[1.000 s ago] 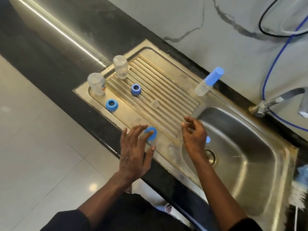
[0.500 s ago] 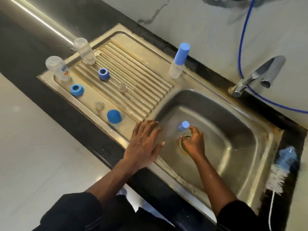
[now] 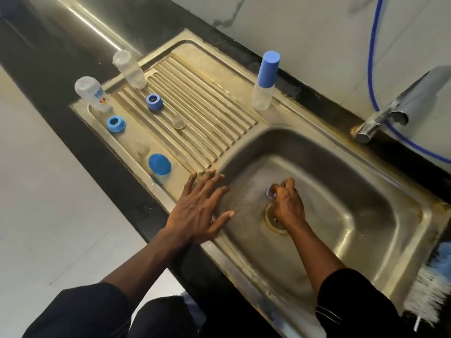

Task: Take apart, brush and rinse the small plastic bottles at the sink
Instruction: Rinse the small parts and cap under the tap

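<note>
While left hand (image 3: 198, 211) rests flat | right hand (image 3: 288, 204) pinches blue piece (image 3: 268, 192)

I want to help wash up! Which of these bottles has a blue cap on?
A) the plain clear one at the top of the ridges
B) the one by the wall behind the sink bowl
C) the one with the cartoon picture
B: the bottle by the wall wears a tall blue cap; the cartoon bottle and the plain clear bottle show none.
</note>
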